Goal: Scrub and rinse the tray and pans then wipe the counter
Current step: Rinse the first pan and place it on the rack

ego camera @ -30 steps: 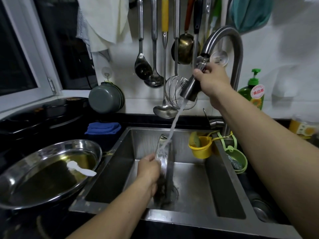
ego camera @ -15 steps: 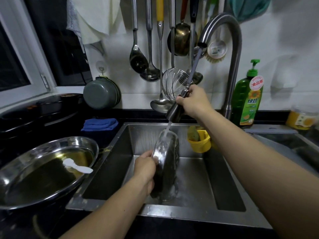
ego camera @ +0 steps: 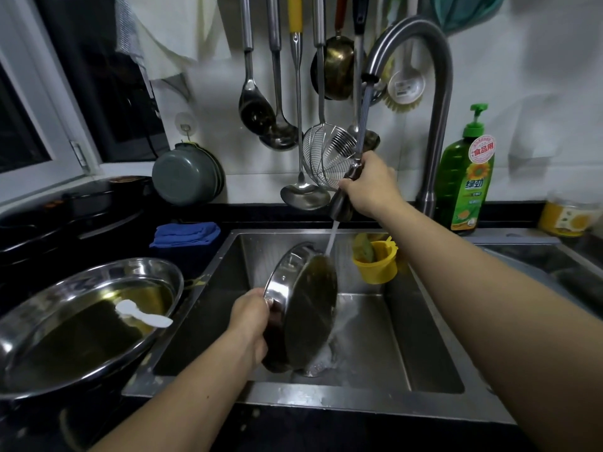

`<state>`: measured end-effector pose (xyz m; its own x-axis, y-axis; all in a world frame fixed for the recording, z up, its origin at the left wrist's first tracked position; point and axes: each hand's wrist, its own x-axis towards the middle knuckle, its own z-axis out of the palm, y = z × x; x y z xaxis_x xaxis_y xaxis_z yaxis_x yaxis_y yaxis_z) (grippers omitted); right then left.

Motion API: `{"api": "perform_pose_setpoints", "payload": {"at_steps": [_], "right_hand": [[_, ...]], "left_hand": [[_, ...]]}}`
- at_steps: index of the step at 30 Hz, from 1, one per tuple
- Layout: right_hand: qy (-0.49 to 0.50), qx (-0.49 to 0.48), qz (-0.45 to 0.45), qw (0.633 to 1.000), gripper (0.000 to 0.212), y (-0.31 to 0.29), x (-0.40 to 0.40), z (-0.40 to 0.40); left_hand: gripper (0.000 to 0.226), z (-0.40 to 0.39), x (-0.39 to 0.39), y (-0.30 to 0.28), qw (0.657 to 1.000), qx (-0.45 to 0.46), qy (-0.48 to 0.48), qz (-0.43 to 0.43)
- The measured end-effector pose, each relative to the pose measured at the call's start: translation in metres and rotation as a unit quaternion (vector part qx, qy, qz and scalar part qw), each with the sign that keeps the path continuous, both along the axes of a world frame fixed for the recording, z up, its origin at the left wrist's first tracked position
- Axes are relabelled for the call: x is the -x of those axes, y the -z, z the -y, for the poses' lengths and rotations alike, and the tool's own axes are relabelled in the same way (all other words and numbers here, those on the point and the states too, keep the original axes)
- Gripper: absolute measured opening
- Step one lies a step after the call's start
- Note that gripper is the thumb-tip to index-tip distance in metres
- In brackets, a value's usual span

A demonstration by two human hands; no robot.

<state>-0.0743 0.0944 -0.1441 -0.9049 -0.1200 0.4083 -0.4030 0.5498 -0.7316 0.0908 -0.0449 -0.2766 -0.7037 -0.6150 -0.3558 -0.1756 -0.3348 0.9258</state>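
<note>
- Stainless steel, wet and shiny: the round pan (ego camera: pixel 301 308) stands on edge in the sink (ego camera: pixel 421 337), and the left hand (ego camera: pixel 249 318) is curled round its rim on the side away from the faucet (ego camera: pixel 434 102)
- The right hand (ego camera: pixel 372 187) is wrapped tight on the pull-out spray head (ego camera: pixel 342 205), held in front of the faucet's base, with the hose running up to the spout
- Water falls from the spray head onto the pan's upper edge and froths at the drain beneath it
- I judge the pan stiff and fairly light, but slick when wet; the rolled rim is the sound place to hold, thumb and fingers on opposite faces, since the flat bottom offers no purchase
- Against half a second ago, the pan is turned so its dark underside faces more toward the faucet side, and the spray head is drawn a little further out on its hose
- Well to the far side of the sink from the faucet, a large steel tray (ego camera: pixel 81 321) with yellowish liquid and a white spoon (ego camera: pixel 140 316) waits unwashed
</note>
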Motion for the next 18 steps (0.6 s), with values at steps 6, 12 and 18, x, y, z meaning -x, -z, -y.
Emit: {"api": "perform_pose_setpoints", "payload": {"at_steps": [6,12,18], "right_hand": [[-0.043,-0.011,0.031,0.999,0.039,0.000,-0.007,-0.011],[-0.089,0.024,0.087,0.992,0.044,0.002,-0.012,-0.009],[-0.069,0.039,0.097,0.992,0.049,0.007,0.013,0.010]], "left_hand": [[0.033,0.007,0.004,0.007,1.000,0.009,-0.008,0.015],[0.033,0.000,0.000,-0.001,1.000,0.025,0.006,0.014],[0.033,-0.006,-0.003,0.001,0.998,0.035,0.053,0.023]]}}
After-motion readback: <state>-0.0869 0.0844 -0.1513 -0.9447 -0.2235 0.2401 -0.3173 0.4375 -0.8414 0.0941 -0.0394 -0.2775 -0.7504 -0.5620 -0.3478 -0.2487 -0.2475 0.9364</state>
